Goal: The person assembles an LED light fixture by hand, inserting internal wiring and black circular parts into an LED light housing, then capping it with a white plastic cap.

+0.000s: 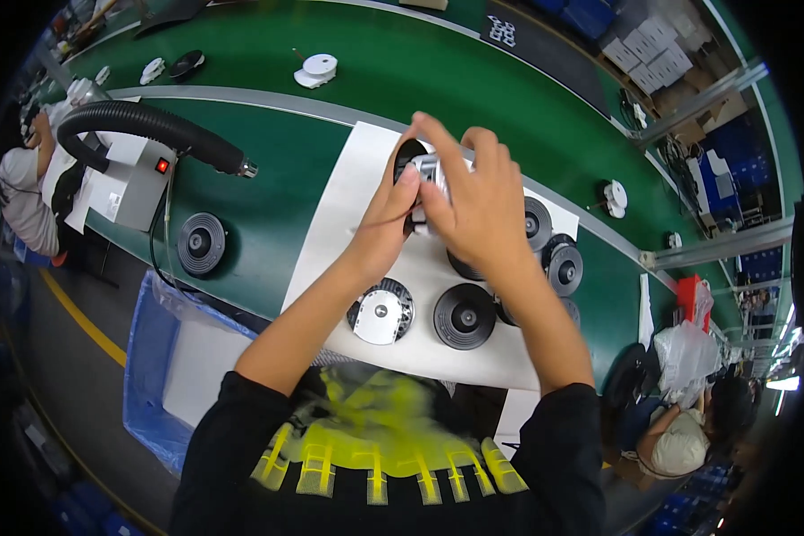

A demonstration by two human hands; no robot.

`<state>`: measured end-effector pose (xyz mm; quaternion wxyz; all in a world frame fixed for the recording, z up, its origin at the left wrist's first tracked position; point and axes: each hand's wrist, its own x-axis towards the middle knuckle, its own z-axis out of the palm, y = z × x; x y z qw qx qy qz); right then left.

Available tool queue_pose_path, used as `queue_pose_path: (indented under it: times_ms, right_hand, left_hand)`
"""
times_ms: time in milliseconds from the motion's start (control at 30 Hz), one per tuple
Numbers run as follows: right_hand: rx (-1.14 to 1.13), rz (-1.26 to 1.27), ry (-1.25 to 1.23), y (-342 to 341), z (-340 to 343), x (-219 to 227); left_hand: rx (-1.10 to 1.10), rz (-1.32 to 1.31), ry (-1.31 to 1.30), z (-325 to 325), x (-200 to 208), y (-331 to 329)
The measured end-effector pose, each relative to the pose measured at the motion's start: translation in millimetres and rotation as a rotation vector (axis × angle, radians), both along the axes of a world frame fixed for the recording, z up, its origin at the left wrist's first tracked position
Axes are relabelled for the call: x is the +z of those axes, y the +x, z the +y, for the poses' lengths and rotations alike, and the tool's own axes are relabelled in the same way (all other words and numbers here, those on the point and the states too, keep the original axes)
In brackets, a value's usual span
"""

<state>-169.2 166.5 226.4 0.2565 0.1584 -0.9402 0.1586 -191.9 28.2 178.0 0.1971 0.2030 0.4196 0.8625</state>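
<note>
Over a white sheet (330,241), both hands are raised together around one part, a silver and black piece (431,170) whose far side is hidden by the fingers. My left hand (386,214) wraps its left side, the thumb pressed against the silver face. From the right, my right hand (481,201) grips it with bent fingers and thumb. Below the hands, a round part with a white plate (381,313) lies next to a black ridged disc (465,317). Several similar discs, among them a grey one (565,270), sit partly behind my right forearm.
A grey box with a red switch (137,183) and a black flexible hose (165,129) stands at left, near another disc (202,243). White parts (316,70) rest on the green conveyor (402,67). A blue-lined bin (147,375) is lower left. People sit on both sides.
</note>
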Motion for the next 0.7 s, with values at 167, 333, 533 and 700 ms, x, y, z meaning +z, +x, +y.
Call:
queue_pose_path:
  times_ms: [167,333,533,700]
  right_hand:
    - [0.007,-0.137,0.043,-61,32,-37]
    - [-0.536,-0.448,0.303,-136,149,-57]
    - [-0.748,-0.490,0.733,-169,184,-70]
    - [-0.489,-0.460,0.135,-226,58,-44]
  left_hand:
    - [0.139,0.187,-0.611,-21,-34,-8]
    - [-0.031,0.623,-1.519,-80,-23,74]
    - [-0.001,0.358,-1.249,-89,-49,67]
    - [-0.013,-0.556,-0.211,-138,-69,63]
